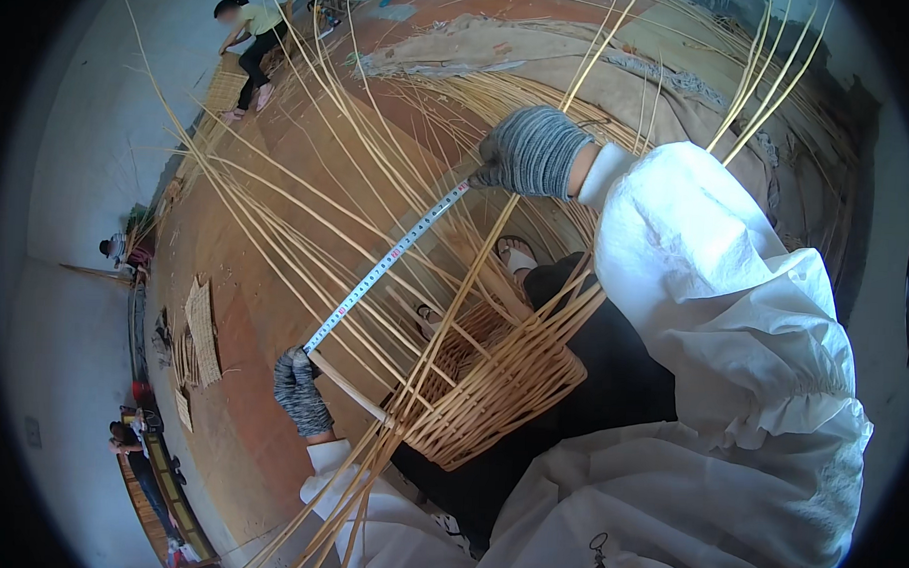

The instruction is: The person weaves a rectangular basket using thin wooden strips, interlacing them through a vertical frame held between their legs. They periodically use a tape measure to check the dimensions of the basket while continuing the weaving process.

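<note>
A pale measuring tape (388, 259) is stretched in a straight slant between my two gloved hands, above the rods of a wicker basket. My left hand (301, 391), in a grey knitted glove, is closed on its lower end. The upper end sits in the closed fingers of my right hand (535, 152), gloved alike. Partly woven, the basket (490, 400) rests tilted on my lap, with long unwoven rods (277, 210) fanning out from its edges. Beside my left hand, a thicker peeled stick (349, 388) runs to the basket's corner.
Long rods lie in a heap (511, 94) ahead, beside brown sacking (493, 47). Flat woven panels (201, 330) lie on the floor to the left. One person (258, 27) bends over wickerwork at far left; others are along the left wall (58, 300).
</note>
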Demonstrator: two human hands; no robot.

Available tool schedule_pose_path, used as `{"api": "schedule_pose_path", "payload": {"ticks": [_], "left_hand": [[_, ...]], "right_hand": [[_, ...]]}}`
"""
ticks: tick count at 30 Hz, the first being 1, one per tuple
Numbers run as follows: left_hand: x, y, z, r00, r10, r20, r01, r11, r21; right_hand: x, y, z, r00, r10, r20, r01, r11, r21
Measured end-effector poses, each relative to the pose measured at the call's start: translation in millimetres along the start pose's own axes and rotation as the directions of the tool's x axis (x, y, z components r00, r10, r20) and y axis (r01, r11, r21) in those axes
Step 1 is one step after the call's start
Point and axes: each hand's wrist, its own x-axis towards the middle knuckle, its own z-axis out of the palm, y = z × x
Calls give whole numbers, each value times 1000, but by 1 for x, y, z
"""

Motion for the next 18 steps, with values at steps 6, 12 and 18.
{"api": "schedule_pose_path", "payload": {"ticks": [6,12,18], "left_hand": [[3,0,-6,997,-74,32,75,996,-44],[-6,8,12,986,8,-165,-16,999,-52],[-9,18,18,928,360,-92,-301,875,380]], "right_hand": [[-4,0,0,999,-9,-33,10,1000,16],[-8,2,-4,995,-47,-83,48,999,3],[-6,5,-6,999,-33,-2,33,998,48]]}}
